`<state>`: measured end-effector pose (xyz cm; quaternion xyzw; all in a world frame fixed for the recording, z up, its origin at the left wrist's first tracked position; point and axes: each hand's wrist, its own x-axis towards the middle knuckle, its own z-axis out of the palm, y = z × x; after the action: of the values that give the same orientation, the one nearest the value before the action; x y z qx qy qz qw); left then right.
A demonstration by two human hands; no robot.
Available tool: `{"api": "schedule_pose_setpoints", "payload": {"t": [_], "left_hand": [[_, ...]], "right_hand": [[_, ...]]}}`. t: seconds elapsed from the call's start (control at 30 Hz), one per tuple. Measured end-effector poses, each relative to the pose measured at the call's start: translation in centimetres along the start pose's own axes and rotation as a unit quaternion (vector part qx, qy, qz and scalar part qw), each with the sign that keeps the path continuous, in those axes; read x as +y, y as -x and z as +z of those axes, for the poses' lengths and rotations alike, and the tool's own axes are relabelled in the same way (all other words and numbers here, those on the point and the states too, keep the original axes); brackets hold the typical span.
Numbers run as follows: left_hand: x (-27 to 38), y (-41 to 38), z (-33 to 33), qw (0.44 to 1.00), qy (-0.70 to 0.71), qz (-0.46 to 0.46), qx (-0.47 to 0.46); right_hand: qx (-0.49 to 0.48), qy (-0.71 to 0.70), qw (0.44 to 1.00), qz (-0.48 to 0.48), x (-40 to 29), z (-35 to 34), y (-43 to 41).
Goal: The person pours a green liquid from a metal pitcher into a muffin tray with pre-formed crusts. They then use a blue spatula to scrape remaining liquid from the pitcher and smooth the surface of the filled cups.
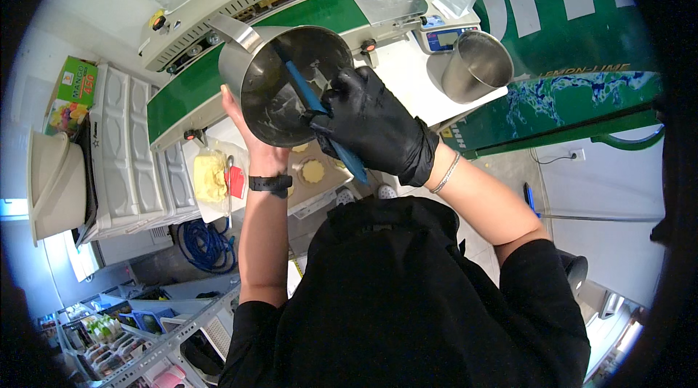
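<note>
A stainless steel pitcher is tilted before me, its mouth facing me and its strap handle at the upper left. Pale residue streaks its inner wall. My left hand, bare with a black wristband, holds the pitcher from below and the left; most of its fingers are hidden behind it. In a black glove, my right hand grips a blue spatula. One end of the spatula reaches into the pitcher and the other sticks out below the glove. Under my hands, round pale pastry pieces lie on a tray, partly covered.
Behind the pitcher runs a sealing machine with a green conveyor belt. A yellow block and a spoon lie at left beside stacked white trays. At right stand a metal cup and a digital scale.
</note>
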<state>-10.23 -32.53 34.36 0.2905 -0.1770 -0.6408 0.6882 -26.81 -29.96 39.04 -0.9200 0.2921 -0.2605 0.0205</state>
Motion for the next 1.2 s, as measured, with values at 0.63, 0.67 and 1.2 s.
{"api": "schedule_pose_setpoints", "payload": {"t": [0.63,0.67,1.2], "left_hand": [[0.3,0.0,-1.2,0.996,0.069,-0.046,-0.026],[0.3,-0.2,-1.4,0.996,0.074,-0.05,-0.025],[0.1,-1.0,-2.6,0.997,0.061,-0.036,-0.028]], "right_hand": [[-0.035,-0.004,0.998,-0.058,0.9,-0.6,-1.4],[-0.004,-0.01,0.998,-0.069,0.8,0.0,-1.3],[0.088,-0.032,0.993,-0.072,1.1,1.1,-1.3]]}}
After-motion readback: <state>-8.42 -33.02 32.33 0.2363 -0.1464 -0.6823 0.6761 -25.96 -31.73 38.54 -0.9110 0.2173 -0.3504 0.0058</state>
